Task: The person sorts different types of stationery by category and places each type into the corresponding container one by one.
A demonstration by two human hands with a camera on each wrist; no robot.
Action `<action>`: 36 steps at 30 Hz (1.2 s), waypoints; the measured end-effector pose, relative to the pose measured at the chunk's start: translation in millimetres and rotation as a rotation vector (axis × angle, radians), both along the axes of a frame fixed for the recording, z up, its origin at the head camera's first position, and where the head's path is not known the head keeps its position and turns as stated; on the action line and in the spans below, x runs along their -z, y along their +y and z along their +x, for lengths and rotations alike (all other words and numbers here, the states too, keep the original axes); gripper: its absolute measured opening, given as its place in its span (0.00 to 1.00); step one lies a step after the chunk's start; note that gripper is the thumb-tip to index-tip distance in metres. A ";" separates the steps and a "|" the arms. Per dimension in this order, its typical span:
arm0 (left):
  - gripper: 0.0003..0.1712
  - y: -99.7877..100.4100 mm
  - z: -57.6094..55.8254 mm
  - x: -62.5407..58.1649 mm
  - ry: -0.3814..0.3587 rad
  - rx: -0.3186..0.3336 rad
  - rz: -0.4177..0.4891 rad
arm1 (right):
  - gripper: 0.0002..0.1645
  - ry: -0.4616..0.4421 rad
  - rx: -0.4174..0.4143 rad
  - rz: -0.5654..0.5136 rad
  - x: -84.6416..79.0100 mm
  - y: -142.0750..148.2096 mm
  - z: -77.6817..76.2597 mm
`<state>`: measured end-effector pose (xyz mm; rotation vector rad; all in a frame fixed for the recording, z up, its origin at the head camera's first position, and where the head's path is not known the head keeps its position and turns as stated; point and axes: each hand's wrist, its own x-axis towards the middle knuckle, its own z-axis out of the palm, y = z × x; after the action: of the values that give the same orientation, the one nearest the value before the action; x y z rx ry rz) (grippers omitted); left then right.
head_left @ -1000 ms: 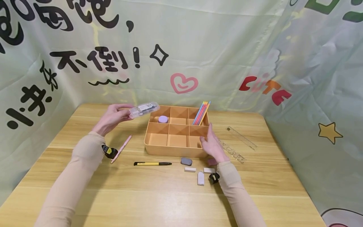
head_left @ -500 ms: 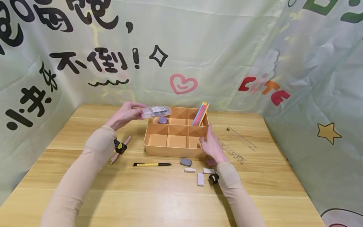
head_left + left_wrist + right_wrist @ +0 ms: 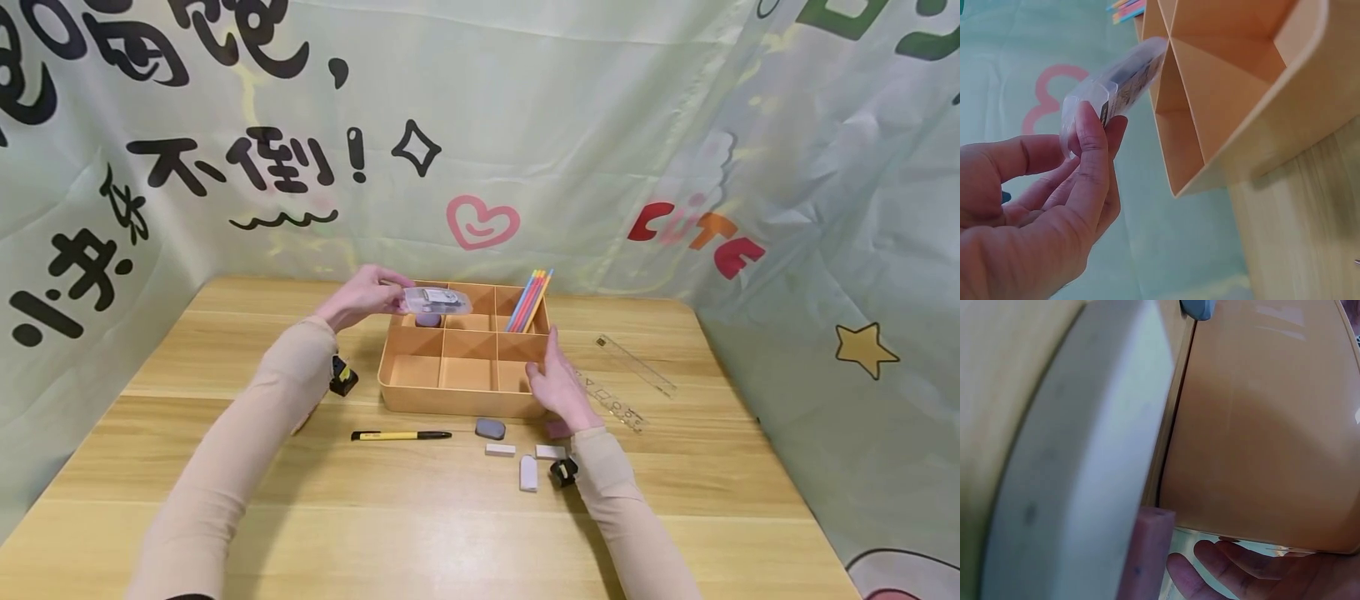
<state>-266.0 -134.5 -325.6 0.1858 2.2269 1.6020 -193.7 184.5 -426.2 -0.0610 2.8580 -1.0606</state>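
My left hand [image 3: 369,293] pinches one end of a clear plastic case [image 3: 437,301] between thumb and fingers. Inside the case [image 3: 1124,84] something dark and printed shows through. It hangs over the back left of an orange divided organizer box [image 3: 442,400], overlapping a purple round-topped item [image 3: 428,320] in the back left compartment. Several coloured pencils [image 3: 528,302] lean in the back right compartment. At the box's front right corner, my right hand [image 3: 564,392] holds the side wall, thumb over the rim; its fingers [image 3: 1229,569] lie along the outside.
A yellow-black pen [image 3: 401,436] lies in front of the box. Nearby are a grey-blue eraser [image 3: 490,428], white erasers [image 3: 528,473] and a pink block [image 3: 557,429]. Two clear rulers [image 3: 636,365] lie to the right. A printed cloth [image 3: 585,167] hangs behind the table.
My left hand has carried the clear case rightward, from beside the box to over its back compartments. The right hand stays at the box's corner.
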 end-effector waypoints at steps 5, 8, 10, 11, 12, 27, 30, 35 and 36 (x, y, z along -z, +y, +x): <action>0.26 10.1 -5.7 0.9 -0.027 0.002 -0.023 | 0.53 -0.007 0.010 -0.004 0.6 -0.6 1.9; 0.26 15.0 -8.6 2.3 -0.035 0.010 -0.039 | 0.53 -0.005 0.010 -0.003 1.0 -0.7 2.7; 0.26 18.2 -9.9 2.8 -0.040 0.015 -0.045 | 0.53 -0.003 0.013 0.000 1.4 -0.5 2.7; 0.26 19.6 -10.3 3.0 -0.041 0.022 -0.047 | 0.53 -0.003 0.013 0.001 1.5 -0.5 2.7; 0.26 21.1 -11.0 3.4 -0.042 0.027 -0.050 | 0.53 -0.004 0.015 0.003 1.6 -0.5 2.6; 0.25 43.6 -13.2 5.0 -0.085 0.028 -0.083 | 0.52 0.022 0.012 0.010 1.5 0.0 0.8; 0.25 47.8 -13.3 5.4 -0.091 0.037 -0.096 | 0.52 0.031 0.009 0.011 2.2 0.3 -0.2; 0.24 52.8 -14.8 6.6 -0.084 0.041 -0.118 | 0.52 0.016 0.017 0.005 2.3 -0.3 -0.3; 0.24 53.6 -15.0 6.9 -0.080 0.040 -0.121 | 0.52 0.013 0.018 0.005 2.2 -0.4 -0.4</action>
<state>-281.0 -80.9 -332.5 0.1301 2.2363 1.4234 -194.0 184.2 -428.4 -0.0424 2.8781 -1.0601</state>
